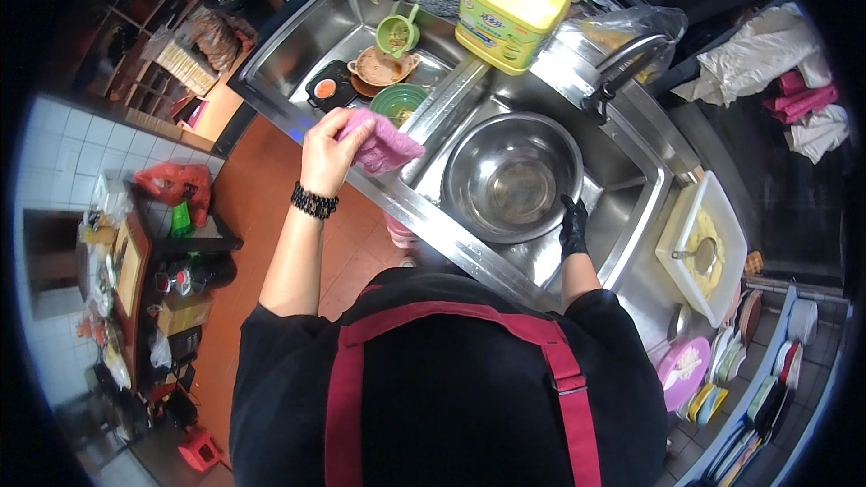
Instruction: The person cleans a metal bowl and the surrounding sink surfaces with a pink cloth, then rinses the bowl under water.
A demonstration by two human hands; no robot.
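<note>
Pinched in my bare left hand [329, 152] is a folded pink cloth [381, 142], held up over the front edge of the double steel sink [443, 222]. A beaded bracelet circles that wrist. My right hand [574, 226], in a black glove, grips the rim of a large steel basin [514, 176] that sits in the right bowl. In the left bowl are a green handled strainer or cup [398, 35], a tan two-handled dish [382, 66], a green bowl [398, 99] and a black tray [331, 86] with a small orange-filled cup.
A yellow detergent jug [513, 17] stands on the sink's divider. Above the right bowl curves a dark faucet [619, 71]. A white tub [703, 250] with yellowish contents and a pink bowl [683, 372] are at right, near racked dishes [771, 406]. A cluttered shelf [139, 270] lines the left.
</note>
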